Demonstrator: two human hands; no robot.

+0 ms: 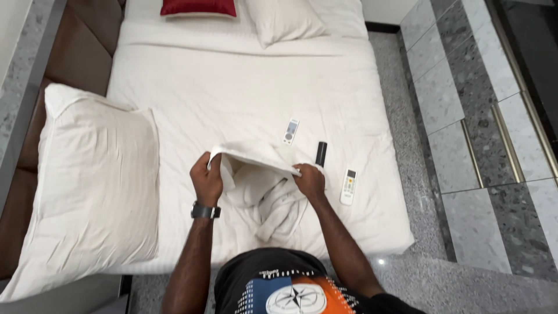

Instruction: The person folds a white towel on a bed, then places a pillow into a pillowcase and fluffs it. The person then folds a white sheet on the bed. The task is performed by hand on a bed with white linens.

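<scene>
A crumpled white pillowcase (261, 192) lies on the near part of a white bed (232, 87). My left hand (206, 179), with a black watch on the wrist, grips the left end of its open edge. My right hand (310, 180) pinches the right end of that same edge, so the opening is stretched between both hands. The rest of the fabric bunches loosely below the hands.
A large bare pillow (93, 186) leans at the bed's left side. Two white remotes (290, 131) (348, 186) and a black remote (321, 153) lie right of my hands. A red cushion (197, 7) and a white pillow (285, 20) sit at the head. Grey stone floor (418, 174) runs along the right.
</scene>
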